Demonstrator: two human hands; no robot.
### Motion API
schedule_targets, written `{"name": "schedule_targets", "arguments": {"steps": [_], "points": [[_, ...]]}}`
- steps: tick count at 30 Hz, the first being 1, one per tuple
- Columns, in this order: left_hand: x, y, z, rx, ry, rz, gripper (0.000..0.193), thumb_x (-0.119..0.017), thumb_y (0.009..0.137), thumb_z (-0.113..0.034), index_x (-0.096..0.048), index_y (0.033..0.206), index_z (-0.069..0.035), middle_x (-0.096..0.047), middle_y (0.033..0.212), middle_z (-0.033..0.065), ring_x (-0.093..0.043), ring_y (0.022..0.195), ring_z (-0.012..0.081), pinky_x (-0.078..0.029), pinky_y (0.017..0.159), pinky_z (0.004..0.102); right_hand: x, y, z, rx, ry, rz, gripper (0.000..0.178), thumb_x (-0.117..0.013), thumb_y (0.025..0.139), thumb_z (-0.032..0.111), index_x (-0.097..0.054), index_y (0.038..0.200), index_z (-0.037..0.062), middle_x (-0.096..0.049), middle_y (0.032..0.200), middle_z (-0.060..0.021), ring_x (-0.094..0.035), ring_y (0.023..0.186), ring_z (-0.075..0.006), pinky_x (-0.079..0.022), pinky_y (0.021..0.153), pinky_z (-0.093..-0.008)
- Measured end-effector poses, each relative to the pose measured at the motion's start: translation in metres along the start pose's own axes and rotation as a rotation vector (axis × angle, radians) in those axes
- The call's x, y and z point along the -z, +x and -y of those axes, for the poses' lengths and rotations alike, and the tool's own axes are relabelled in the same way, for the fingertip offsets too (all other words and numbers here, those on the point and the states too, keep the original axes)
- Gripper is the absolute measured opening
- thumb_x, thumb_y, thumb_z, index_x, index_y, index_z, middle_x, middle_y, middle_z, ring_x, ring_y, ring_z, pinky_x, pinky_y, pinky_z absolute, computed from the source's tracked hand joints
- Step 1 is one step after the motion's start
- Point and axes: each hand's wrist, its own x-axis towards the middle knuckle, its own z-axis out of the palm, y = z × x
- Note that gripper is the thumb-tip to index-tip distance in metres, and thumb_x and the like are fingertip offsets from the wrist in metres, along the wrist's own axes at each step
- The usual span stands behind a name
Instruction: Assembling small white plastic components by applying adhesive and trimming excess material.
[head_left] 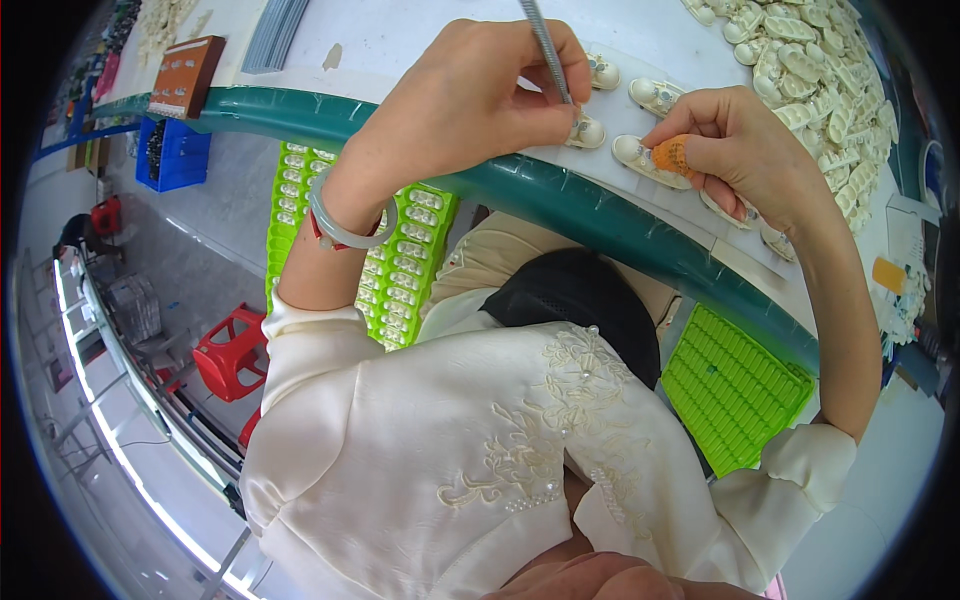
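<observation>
My left hand (480,95), with a pale bangle at the wrist, is closed round a slender grey metal tool that looks like tweezers (546,48). The tool's lower end points down at a small cream shoe-shaped piece (588,132) on the white table. To the right, my right hand (755,150) has curled fingers, one wearing an orange finger cot (672,154). Those fingers pinch another small shoe-shaped piece (630,150), which rests on the table and is partly covered. More such pieces lie in rows around both hands, including one (655,95) just beyond my right fingers.
A large heap of cream pieces (800,75) covers the far right. The table has a padded green edge (600,215). Below it are green trays, one filled (405,270) and one on the right (735,385). A brown block (187,77) and red stool (232,352) are left.
</observation>
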Motion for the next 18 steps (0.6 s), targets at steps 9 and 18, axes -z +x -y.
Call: {"name": "schedule_targets", "arguments": {"steps": [9,18], "points": [[0.000,0.004,-0.009,-0.088,0.271,0.102,0.014,-0.060,0.069,0.006,-0.055,0.081,0.000,-0.059,0.075,0.0035,-0.060,0.072,0.0128,-0.053,0.072,0.0251,-0.008,0.001,0.012,0.175,-0.047,-0.064,0.021,-0.055,0.079,0.006,-0.060,0.096,-0.0051,-0.052,0.057,-0.0035,-0.047,0.039,-0.0066,-0.037,0.034,-0.0203],[0.000,0.002,-0.002,-0.142,0.226,0.062,0.014,-0.059,0.069,0.008,-0.055,0.079,0.000,-0.059,0.074,0.0041,-0.060,0.072,0.0122,-0.053,0.072,0.0248,-0.035,0.022,0.014,0.184,0.013,-0.028,0.014,-0.055,0.077,0.007,-0.060,0.082,-0.0054,-0.053,0.057,-0.0063,-0.049,0.040,-0.0089,-0.040,0.037,-0.0233]]}}
